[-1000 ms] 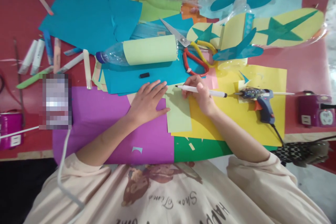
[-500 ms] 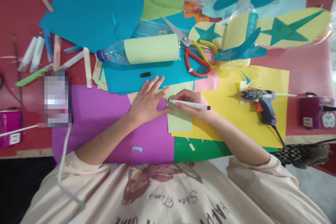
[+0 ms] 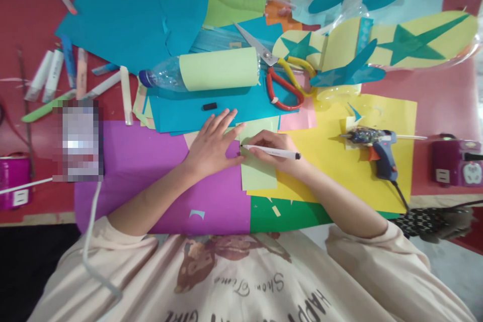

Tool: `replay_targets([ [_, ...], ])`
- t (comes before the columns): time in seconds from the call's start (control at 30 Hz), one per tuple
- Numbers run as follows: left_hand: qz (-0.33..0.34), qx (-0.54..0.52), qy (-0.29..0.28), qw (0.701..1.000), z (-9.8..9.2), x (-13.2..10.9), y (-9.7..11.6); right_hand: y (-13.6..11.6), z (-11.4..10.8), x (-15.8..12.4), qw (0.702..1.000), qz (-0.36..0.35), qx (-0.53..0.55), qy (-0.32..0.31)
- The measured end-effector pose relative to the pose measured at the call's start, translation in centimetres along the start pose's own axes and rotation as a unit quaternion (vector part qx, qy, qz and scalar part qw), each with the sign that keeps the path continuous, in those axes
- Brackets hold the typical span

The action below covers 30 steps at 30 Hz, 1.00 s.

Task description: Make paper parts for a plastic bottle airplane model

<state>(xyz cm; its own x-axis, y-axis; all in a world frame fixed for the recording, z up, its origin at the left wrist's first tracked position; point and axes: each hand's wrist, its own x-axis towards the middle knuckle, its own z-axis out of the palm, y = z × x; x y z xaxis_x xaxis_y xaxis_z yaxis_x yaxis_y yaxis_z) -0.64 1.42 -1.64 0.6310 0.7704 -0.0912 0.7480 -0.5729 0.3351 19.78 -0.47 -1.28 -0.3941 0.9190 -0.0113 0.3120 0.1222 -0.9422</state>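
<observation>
A white marker (image 3: 277, 152) with a black end is pinched in my right hand (image 3: 275, 148). Its tip points left and meets the left edge of a pale green paper piece (image 3: 258, 176). My left hand (image 3: 211, 146) lies with its fingers spread, mostly over the purple sheet (image 3: 162, 186), thumb and fingertips at the paper's left edge. A small black marker cap (image 3: 210, 106) rests just beyond my left fingers on blue paper (image 3: 181, 115). Behind it lies a plastic bottle (image 3: 162, 78) wrapped in pale green paper.
Scissors (image 3: 277, 73) with red and yellow handles lie behind my right hand. A glue gun (image 3: 381, 148) sits on yellow paper (image 3: 324, 171) to the right. Several markers (image 3: 55, 75) are at the left, near a blurred device (image 3: 81, 141) with a white cable. A star-decorated bottle craft (image 3: 411, 43) stands back right.
The marker's rear end has shifted very slightly left and down with my right hand. My left hand stays in place.
</observation>
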Motion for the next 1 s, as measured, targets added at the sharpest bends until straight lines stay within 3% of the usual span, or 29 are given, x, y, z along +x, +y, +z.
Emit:
replay_targets([
  [0.5, 0.0, -0.012, 0.001, 1.0, 0.07, 0.02, -0.08, -0.11, -0.09, -0.07, 1.0, 0.015, -0.006, -0.025],
  [0.87, -0.001, -0.012, -0.007, 1.0, -0.13, 0.05, -0.04, -0.03, -0.07, -0.16, 1.0, 0.005, -0.029, 0.009],
  [1.0, -0.001, -0.01, -0.005, 1.0, 0.03, 0.02, -0.12, -0.07, -0.08, -0.21, 0.999, 0.006, -0.034, -0.009],
])
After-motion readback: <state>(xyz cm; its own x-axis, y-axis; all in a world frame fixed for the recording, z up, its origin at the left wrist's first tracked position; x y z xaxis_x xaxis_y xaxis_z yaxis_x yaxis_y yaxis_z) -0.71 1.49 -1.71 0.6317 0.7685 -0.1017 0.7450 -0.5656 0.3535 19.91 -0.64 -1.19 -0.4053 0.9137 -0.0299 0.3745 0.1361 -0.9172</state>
